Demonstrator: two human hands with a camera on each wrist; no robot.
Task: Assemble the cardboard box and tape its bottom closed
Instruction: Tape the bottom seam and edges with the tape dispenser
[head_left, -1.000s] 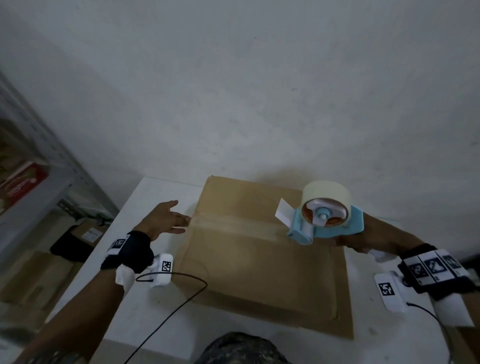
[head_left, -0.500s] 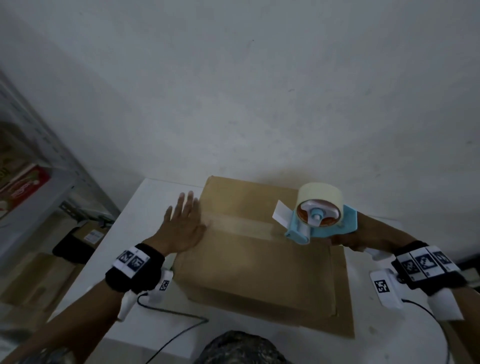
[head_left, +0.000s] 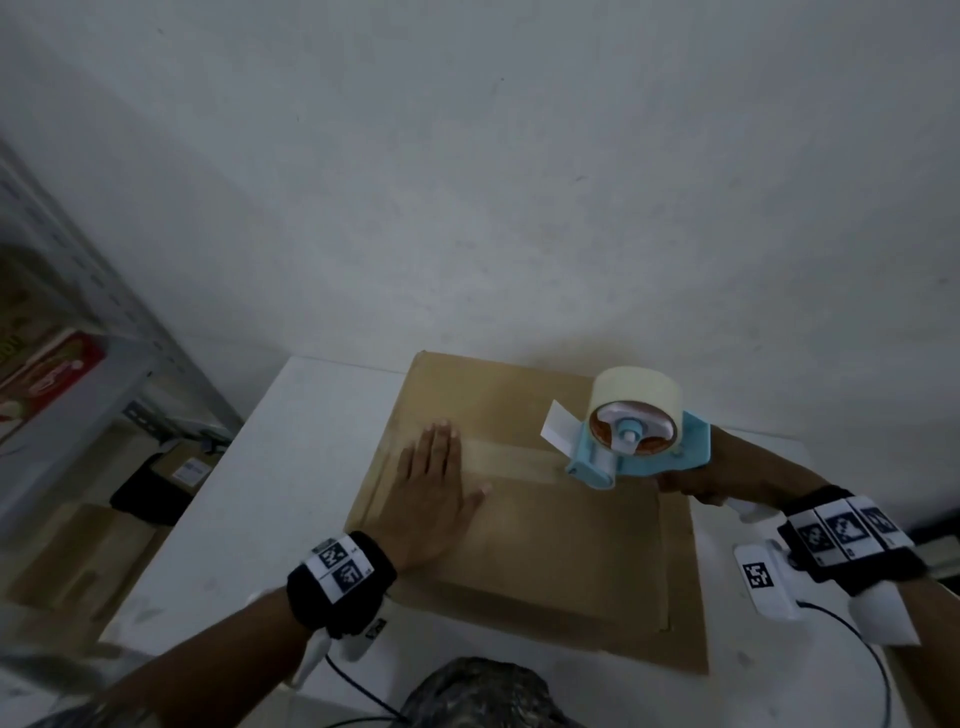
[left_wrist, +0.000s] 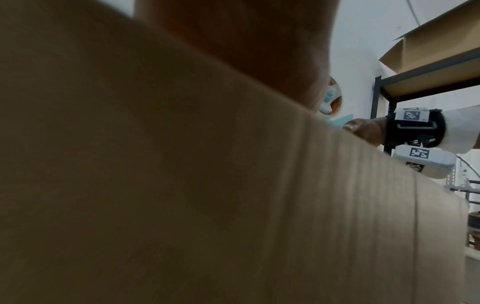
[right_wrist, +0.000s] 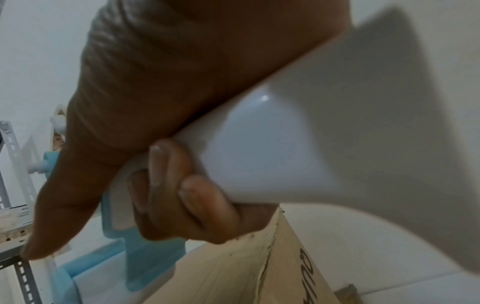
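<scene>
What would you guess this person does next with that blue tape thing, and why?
Probably lift the tape dispenser off the cardboard box. A tape strip already spans the seam, the left hand lies flat on its near end, and the right hand grips the handle at the far end.

White wall (head_left: 467, 182), grey metal shelving (head_left: 104, 332)
</scene>
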